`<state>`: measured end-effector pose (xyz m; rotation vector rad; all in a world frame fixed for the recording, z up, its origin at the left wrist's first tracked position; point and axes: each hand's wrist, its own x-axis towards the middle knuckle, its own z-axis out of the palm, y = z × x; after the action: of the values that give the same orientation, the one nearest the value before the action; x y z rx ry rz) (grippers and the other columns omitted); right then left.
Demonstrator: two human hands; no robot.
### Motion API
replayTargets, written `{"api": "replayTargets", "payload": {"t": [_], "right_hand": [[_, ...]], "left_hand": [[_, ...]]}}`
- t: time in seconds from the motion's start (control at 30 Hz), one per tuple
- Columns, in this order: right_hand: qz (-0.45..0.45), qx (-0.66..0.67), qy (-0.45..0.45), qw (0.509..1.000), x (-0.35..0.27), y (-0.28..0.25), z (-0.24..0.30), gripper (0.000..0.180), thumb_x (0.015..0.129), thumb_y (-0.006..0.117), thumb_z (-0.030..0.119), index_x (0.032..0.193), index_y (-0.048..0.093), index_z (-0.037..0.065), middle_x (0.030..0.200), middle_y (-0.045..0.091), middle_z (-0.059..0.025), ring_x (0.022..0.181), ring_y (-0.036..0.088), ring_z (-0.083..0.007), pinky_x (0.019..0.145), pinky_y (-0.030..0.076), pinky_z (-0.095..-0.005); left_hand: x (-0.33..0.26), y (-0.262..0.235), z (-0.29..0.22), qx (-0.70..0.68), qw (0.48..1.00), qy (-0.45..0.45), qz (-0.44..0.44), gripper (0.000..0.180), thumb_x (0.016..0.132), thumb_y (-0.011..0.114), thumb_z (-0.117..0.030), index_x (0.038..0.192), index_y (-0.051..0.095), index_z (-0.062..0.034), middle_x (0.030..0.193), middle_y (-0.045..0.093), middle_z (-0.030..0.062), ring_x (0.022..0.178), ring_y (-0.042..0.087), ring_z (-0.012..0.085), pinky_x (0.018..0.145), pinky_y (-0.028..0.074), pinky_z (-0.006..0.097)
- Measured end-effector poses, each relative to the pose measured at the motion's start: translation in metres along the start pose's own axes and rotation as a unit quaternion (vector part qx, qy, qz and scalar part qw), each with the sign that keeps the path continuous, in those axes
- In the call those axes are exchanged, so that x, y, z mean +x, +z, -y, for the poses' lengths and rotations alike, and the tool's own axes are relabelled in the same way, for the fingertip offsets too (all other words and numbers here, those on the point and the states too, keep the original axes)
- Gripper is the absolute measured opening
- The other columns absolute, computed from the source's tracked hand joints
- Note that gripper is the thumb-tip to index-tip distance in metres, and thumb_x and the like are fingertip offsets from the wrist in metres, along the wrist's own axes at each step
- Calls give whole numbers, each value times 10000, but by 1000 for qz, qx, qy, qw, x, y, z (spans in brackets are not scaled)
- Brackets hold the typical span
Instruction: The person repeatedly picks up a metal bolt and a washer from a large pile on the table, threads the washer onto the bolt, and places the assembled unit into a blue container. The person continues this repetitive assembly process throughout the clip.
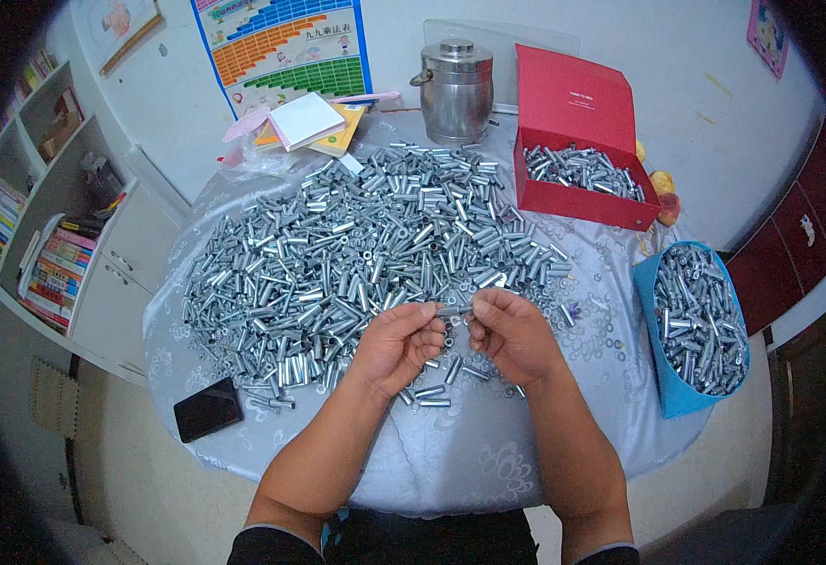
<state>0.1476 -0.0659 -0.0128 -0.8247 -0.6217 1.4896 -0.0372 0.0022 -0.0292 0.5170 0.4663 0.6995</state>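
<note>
Near the front of a big heap of shiny metal sleeves (338, 250), my two hands meet over the table. My left hand (397, 347) pinches one end of a small metal sleeve (453, 310) between thumb and forefinger. At its other end, my right hand (510, 331) is closed with thumb and fingertips. The sleeve lies roughly level between them; whether a bolt is inside I cannot make out. Several loose sleeves (435, 402) rest on the cloth below my hands. Small nuts and washers are mixed into the heap.
A red box (583, 202) with raised lid and a blue bin (653, 330), both filled with metal parts, stand right. A steel pot (457, 94), notepad (305, 122) and plastic bag are at the back. A black phone (208, 411) lies at the left edge.
</note>
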Motion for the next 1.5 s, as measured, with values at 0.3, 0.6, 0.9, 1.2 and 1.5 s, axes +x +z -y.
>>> {"api": "replayTargets", "payload": {"t": [0.3,0.6,0.9,1.2,1.5], "right_hand": [[-79,-96,-79,989,0,11,-5,157,898,623,129,984,607,-2,741,593,-30,618,553,-112,574,458,-244],[-100,-114,-84,985,-1,13,-2,184,894,615,121,1010,643,-19,818,643,-61,652,564,-109,608,474,-242],[-93,-148,-98,980,-1,8,-5,192,891,625,120,1020,650,-20,818,652,-65,660,576,-107,608,483,-245],[-111,-144,-91,979,-4,17,-1,171,900,606,89,1024,635,-24,825,653,-80,666,603,-127,618,516,-260],[-91,-233,-152,956,-4,20,-5,163,882,634,73,1007,659,-29,815,668,-68,703,625,-111,657,516,-240]], "left_hand": [[0,1,-1,-34,999,-9,-19,146,945,554,-110,967,633,12,818,695,99,679,692,158,590,578,242],[2,-2,1,-42,999,-2,-25,124,944,557,-109,965,623,-7,820,694,102,685,692,157,592,579,251],[1,-1,1,-33,999,-1,-19,123,944,558,-112,958,618,-5,815,692,97,680,691,155,590,578,247],[0,0,1,-30,999,1,-15,131,945,556,-113,961,615,3,810,688,94,680,690,154,594,580,244],[2,-2,-1,-64,998,-9,-23,127,939,564,-117,954,619,-3,800,689,89,673,687,147,582,574,240]]}}
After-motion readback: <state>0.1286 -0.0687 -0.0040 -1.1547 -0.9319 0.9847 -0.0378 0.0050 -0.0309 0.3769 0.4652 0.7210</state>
